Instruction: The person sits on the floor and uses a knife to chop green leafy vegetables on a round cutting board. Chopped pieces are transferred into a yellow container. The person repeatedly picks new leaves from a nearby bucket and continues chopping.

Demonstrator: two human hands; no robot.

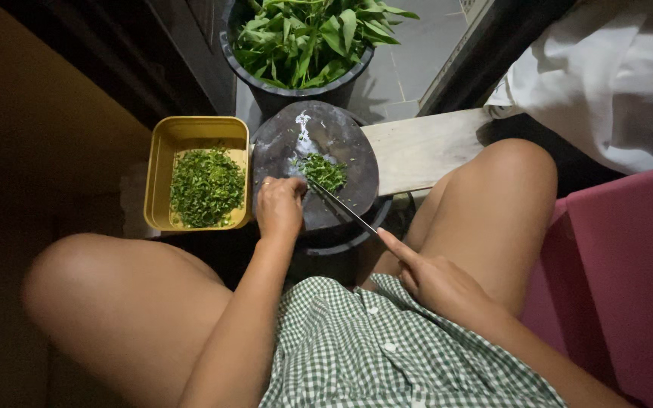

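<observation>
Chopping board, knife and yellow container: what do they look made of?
Round chopping board: probably wood, dark, matte, worn pale in patches. Knife: metal blade, thin with a dull sheen; handle hidden in the right hand. Yellow container: likely plastic, smooth moulded walls, rounded corners.

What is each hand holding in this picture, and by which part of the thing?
The right hand holds a knife by its handle end. The left hand presses on the round dark chopping board, beside the chopped greens; it grips nothing clearly.
</observation>
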